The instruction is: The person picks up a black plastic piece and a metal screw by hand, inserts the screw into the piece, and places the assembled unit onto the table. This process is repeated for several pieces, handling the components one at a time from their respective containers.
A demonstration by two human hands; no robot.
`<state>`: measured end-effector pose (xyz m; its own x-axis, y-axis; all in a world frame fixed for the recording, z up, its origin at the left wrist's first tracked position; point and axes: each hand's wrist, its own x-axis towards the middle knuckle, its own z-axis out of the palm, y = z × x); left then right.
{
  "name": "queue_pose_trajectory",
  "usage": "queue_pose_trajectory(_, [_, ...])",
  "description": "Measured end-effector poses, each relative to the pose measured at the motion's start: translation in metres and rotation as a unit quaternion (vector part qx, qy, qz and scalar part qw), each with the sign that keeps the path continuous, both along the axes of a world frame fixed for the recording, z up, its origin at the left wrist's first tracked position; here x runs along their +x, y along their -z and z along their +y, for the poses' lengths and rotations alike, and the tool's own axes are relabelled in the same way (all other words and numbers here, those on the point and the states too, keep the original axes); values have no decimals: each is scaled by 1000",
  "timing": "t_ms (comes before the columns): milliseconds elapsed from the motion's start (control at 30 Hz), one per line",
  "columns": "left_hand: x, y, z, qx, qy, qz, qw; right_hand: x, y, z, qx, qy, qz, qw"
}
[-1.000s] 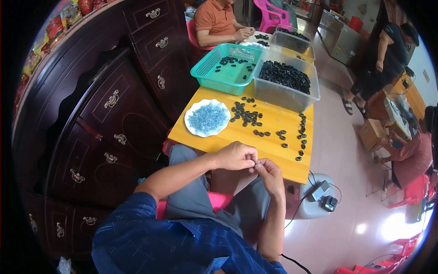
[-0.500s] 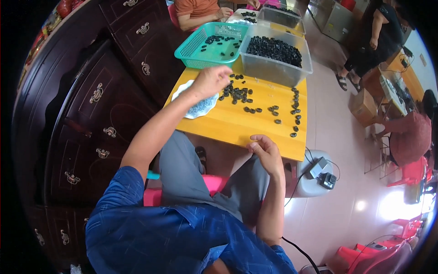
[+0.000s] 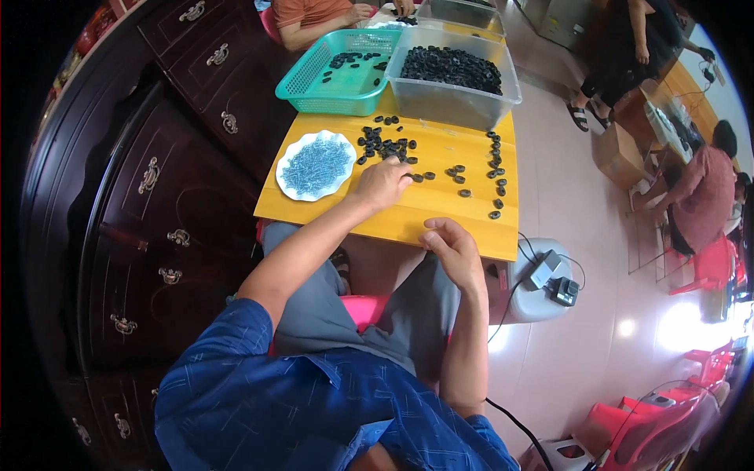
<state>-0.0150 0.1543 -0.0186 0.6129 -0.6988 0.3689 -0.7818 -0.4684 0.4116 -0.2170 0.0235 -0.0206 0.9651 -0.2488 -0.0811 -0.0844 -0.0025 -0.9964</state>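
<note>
My left hand [image 3: 382,185] reaches over the yellow table, its fingers curled together at the near edge of a loose cluster of small black oval pieces [image 3: 385,146]. Whatever its fingertips grip is hidden. At the table's front edge, my right hand [image 3: 458,253] is held with thumb and forefinger pinched; anything between them is too small to make out. A white scalloped plate [image 3: 284,174] heaped with thin bluish-clear pins [image 3: 318,165] lies left of my left hand. More black pieces form a rough column [image 3: 496,169] along the table's right side.
Behind the cluster stand a green perforated basket [image 3: 314,100] and a clear plastic bin [image 3: 452,98], both with black pieces inside. Dark drawers [image 3: 149,188] flank the table's left. A grey stool [image 3: 542,302] carries small devices and cables. Another person [image 3: 314,20] sits at the far end.
My left hand has moved down and right, from beside the basket to the near black pieces, uncovering the plate. My right hand stays pinched in place. The view has shifted slightly.
</note>
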Motion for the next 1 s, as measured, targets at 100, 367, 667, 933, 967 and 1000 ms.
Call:
queue_pose_trajectory(100, [-2,3,0,18,-8,0,1000,1,-1,-2,-9,11,2,1000])
queue_pose_trajectory(367, [-52,-24,4,-98,69,132,984,1,-9,-3,-24,62,16,998])
queue_pose_trajectory(667, [-85,-44,-9,-172,159,124,964,5,-10,-2,144,115,-105,977])
queue_pose_trajectory(933, [-83,-40,-34,-198,203,170,944,-2,-19,-14,184,222,-143,947])
queue_pose_trajectory(967, [-82,-37,-39,-169,170,195,951,-3,-21,-15,194,247,-129,941])
queue_pose_trajectory(1000, [-79,-32,-46,-170,172,195,951,-3,-22,-16,193,248,-131,940])
